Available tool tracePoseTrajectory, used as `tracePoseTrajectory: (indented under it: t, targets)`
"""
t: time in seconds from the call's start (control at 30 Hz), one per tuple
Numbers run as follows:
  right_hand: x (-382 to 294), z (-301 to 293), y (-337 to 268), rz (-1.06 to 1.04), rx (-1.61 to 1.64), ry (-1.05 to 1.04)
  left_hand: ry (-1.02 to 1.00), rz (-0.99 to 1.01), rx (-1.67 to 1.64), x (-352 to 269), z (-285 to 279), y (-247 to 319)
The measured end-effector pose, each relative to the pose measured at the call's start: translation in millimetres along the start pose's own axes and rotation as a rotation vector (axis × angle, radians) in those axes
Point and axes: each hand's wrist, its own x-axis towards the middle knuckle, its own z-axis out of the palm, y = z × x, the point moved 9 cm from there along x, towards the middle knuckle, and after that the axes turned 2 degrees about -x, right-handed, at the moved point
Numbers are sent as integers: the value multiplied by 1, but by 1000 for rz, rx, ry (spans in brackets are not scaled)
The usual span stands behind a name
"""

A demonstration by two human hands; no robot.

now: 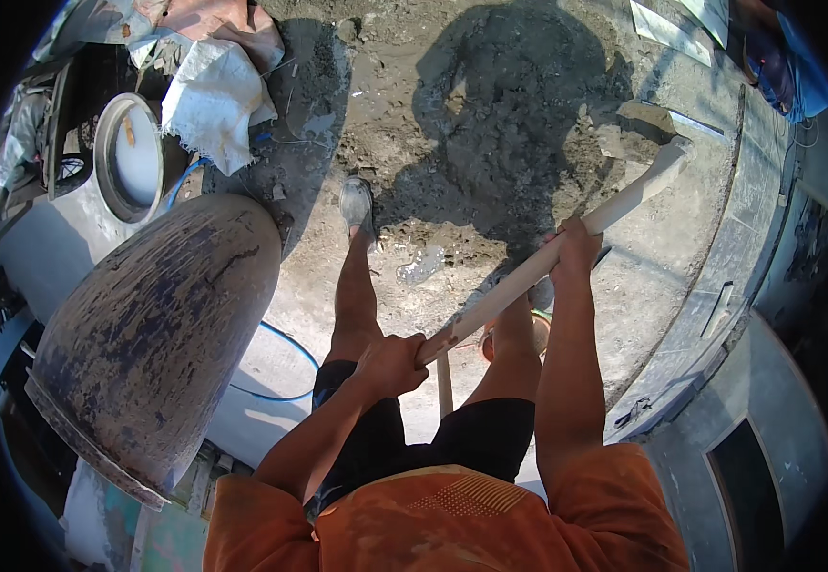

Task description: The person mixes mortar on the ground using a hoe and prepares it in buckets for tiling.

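Observation:
My left hand on the picture's left side grips the lower end of a long wooden handle. Farther up the same handle, my right hand is closed around it. The handle slants up to the right, where it meets a mud-coated metal blade, probably a hoe's. That blade is beside wet grey mortar or mud spread over the ground in my shadow. My feet stand apart on the near side of the wet heap.
A large mud-streaked barrel lies at the left, near a round tub of whitish liquid and a white woven sack. A blue hose curves beside my leg. An orange bucket is by my other leg. A tiled ledge borders the right.

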Motion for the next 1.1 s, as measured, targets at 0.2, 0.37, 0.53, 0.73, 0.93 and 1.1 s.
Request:
tracePoseTrajectory:
  t: [0.2, 0.37, 0.53, 0.73, 0.93, 1.1]
  targets:
    - [96, 63, 6, 34, -177, -119, 43, 110, -163, 48, -21, 25]
    - [18, 105, 129, 197, -185, -65, 0, -182, -147, -45, -43, -43]
    - [-66, 114, 151, 247, 2, -12, -53, -191, 41, -93, -88, -108]
    - [-134, 108, 97, 98, 112, 101, 101, -100, 124, -83, -105, -168]
    - [15, 145, -80, -253, 2, -33, 301, 175, -20, 71, -122, -43]
    - [106, 179, -47, -124, -410, -171, 152, 85, -370, 84, -71, 32]
